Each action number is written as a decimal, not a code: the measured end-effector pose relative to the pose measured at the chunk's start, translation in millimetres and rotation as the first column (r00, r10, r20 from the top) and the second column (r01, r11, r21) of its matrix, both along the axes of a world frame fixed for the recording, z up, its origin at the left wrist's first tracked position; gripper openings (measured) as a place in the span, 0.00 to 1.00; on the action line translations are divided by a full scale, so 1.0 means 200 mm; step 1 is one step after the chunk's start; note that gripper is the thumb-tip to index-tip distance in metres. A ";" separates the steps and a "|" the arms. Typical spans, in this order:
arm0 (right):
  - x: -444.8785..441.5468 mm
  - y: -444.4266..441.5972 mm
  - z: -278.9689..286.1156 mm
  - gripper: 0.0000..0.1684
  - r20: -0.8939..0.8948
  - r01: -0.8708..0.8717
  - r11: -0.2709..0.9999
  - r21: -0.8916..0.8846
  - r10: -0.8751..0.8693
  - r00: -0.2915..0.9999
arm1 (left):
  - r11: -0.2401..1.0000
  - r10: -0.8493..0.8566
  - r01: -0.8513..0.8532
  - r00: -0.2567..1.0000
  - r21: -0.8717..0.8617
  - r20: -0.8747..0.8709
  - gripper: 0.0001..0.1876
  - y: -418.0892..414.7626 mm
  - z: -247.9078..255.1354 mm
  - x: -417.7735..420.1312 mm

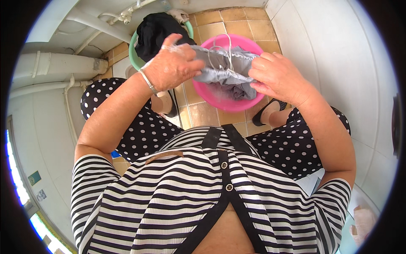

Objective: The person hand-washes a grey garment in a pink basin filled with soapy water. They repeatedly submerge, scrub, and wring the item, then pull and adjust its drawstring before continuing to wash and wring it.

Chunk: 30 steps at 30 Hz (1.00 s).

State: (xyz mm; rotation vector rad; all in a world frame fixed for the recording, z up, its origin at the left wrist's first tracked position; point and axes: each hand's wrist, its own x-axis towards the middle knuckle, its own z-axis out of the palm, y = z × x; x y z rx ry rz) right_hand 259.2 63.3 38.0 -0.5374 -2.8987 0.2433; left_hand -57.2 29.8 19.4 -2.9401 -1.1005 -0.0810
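A wet grey garment [219, 76] with a gathered waistband and white drawstring [230, 54] is stretched between my two hands. My left hand [177, 63] grips one end of the waistband, with some suds on its back and slight blur at the fingers. The opposite end is pinched in my right hand [272, 73]. Between them the waistband gapes, and the drawstring loops up out of it. Below hangs the rest of the garment, down in a pink plastic basin [219, 106] that holds some foamy water.
Behind my left hand stands a green basin [132, 50] heaped with black clothing [155, 28] and a pale cloth [179, 15]. White pipes [60, 65] and a valve [126, 17] run along the left. A white tiled wall [336, 63] rises on the right, over brown floor tiles [204, 116].
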 end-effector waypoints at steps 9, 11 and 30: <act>0.04 -0.02 -0.08 0.11 0.241 0.314 0.943 0.110 -0.332 0.912 | 0.991 0.134 -0.134 0.976 0.012 -0.174 0.03 -0.04 -0.05 -0.03; -0.01 -0.05 -0.07 0.11 0.164 0.252 0.951 0.177 -0.281 0.946 | 0.987 0.136 -0.122 0.982 0.109 -0.129 0.02 -0.05 -0.05 0.01; -0.17 -0.14 -0.09 0.28 0.488 0.432 0.848 -0.308 -0.249 0.836 | 1.000 -0.015 0.017 0.995 0.019 -0.099 0.07 -0.21 -0.01 0.21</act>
